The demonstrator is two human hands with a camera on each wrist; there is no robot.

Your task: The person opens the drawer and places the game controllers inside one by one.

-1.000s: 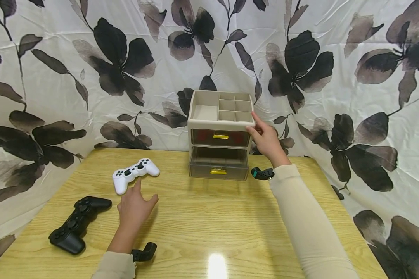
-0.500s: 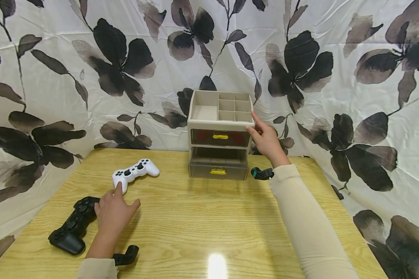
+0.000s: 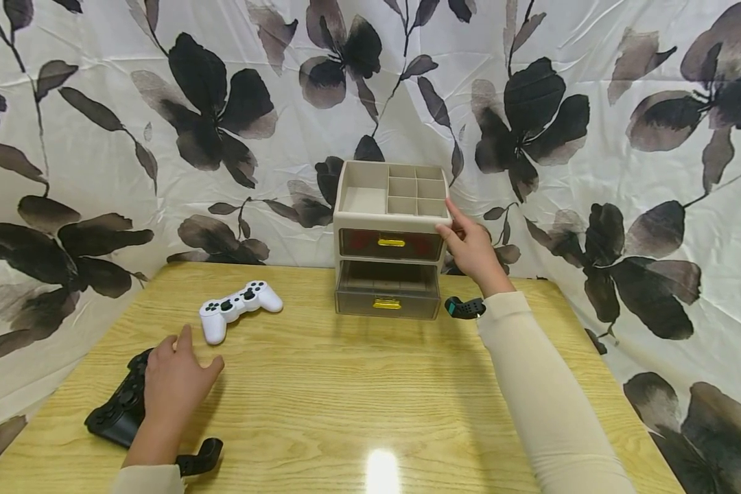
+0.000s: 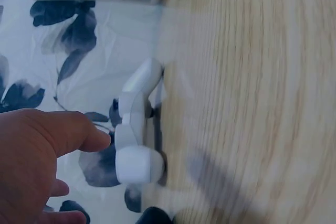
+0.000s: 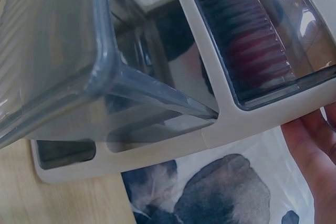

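Observation:
A cream desk organizer [image 3: 401, 219] with two drawers stands at the back, its lower smoky drawer [image 3: 358, 305] pulled out. My right hand [image 3: 473, 255] grips its upper right corner, thumb at the front edge and index finger along the side. In the right wrist view, fingers [image 5: 307, 142] lie against the frame beside the clear drawer [image 5: 58, 40]. My left hand [image 3: 175, 384], fingers loosely spread, hovers beside a black game controller [image 3: 114, 415] and covers its right part. Farther back lies a white game controller [image 3: 241, 307], ahead of the left fingertips; it also shows in the left wrist view.
The wooden table [image 3: 321, 384] reaches back to a floral cloth [image 3: 407, 82] hung behind and at both sides. The organizer's top has one large compartment and several small ones. Something reddish shows through the shut upper drawer [image 3: 361, 243].
My left hand has moved left and toward me, from near the white controller to over the black controller's right part. The right hand and the organizer have stayed put.

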